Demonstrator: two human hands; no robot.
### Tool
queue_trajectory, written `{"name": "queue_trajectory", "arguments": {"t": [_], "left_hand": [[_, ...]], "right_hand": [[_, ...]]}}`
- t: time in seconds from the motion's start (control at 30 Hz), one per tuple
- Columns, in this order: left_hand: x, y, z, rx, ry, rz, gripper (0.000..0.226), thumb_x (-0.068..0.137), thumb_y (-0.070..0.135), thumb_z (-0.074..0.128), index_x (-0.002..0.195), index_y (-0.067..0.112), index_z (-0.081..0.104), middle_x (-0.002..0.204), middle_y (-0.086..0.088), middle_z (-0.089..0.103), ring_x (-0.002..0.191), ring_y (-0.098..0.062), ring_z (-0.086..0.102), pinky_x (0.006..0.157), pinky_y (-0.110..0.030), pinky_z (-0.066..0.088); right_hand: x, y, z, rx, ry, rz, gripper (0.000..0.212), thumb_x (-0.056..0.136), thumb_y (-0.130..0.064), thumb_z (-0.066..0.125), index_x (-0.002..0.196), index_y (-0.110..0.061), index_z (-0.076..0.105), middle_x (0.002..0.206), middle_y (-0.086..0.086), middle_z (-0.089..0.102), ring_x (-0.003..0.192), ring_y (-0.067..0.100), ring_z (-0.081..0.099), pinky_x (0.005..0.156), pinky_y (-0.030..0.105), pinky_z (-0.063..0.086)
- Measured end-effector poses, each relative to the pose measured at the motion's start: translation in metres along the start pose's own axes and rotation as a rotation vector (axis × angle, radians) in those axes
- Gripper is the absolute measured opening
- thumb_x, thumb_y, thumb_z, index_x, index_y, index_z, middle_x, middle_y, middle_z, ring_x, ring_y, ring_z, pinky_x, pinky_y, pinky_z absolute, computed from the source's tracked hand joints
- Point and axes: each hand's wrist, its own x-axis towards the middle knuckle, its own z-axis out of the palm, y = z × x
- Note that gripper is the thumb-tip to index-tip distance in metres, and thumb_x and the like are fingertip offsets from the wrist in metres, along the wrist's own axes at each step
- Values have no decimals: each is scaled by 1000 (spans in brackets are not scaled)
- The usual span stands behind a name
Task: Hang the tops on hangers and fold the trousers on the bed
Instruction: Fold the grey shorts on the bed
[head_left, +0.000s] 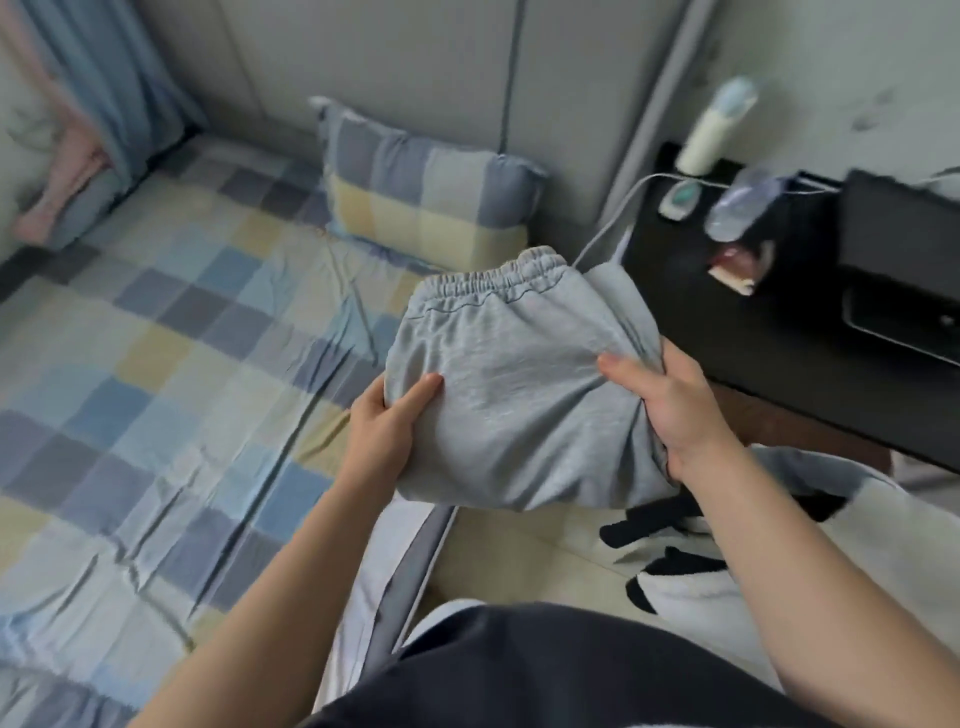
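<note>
Past the dark shirt (545, 670), I see left hand (387, 421) and right hand (670, 405), each grip clamped on folded grey trousers (519, 374) over the right edge of the bed (156, 338).

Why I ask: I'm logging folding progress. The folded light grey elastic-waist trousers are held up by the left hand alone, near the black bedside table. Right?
Not alone: the head view shows the left hand and the right hand both gripping the folded light grey elastic-waist trousers, held up near the black bedside table.
</note>
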Motion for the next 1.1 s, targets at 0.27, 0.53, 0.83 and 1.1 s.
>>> {"name": "queue_trajectory", "arguments": {"t": [0.27,0.53,0.83,1.1], "left_hand": [[-77,27,197,110,-297,194,16,86,32,79,99,25,76,98,8,78,98,-13,73,84,-32,55],[-190,12,402,214,-638,326,10,89,26,77,98,23,74,95,7,77,88,-7,72,73,-21,55],[-318,-24,582,428,-1155,319,19,92,28,74,110,25,71,102,8,77,93,-9,74,77,-24,57],[-397,-102,717,748,-1426,372,23,87,39,75,108,35,66,96,16,72,86,-2,67,72,-21,51]], "right_hand": [[-93,-35,-206,86,312,-159,27,89,-5,68,115,-10,67,107,6,76,99,22,74,76,31,57],[-203,-29,-406,189,621,-255,34,81,-8,69,115,-10,69,108,10,76,100,28,73,82,36,54],[-345,14,-539,435,1098,-196,28,82,-10,74,110,-13,71,106,12,76,99,34,73,89,48,56],[-407,73,-613,565,1436,-155,25,84,-14,76,108,-15,71,102,8,77,94,30,75,91,51,57]]}}
